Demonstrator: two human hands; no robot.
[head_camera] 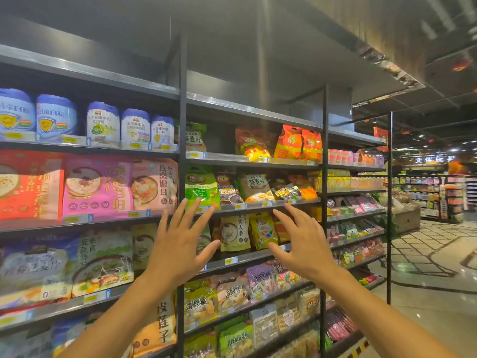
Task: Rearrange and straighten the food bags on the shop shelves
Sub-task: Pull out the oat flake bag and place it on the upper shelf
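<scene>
left hand (pixel 178 248) hovering, fingers spread, holding nothing | right hand (pixel 302 248) likewise | both facing shelf edge (pixel 258 209) under green bag (pixel 201 187)

There are two hands, a left hand (pixel 178 244) and a right hand (pixel 302 244), both with fingers spread wide and holding nothing.

Five round tubs (pixel 103 122) with purple lids stand in a row on the top left shelf. Under them are three big bags: one red bag (pixel 31 184), one pink bag (pixel 96 186) and one pale pink bag (pixel 154 184).

In the middle part, the top shelf has four bags: one white and green bag (pixel 195 137) and three orange bags (pixel 299 143). The rest are too many and too blurry to count.
</scene>
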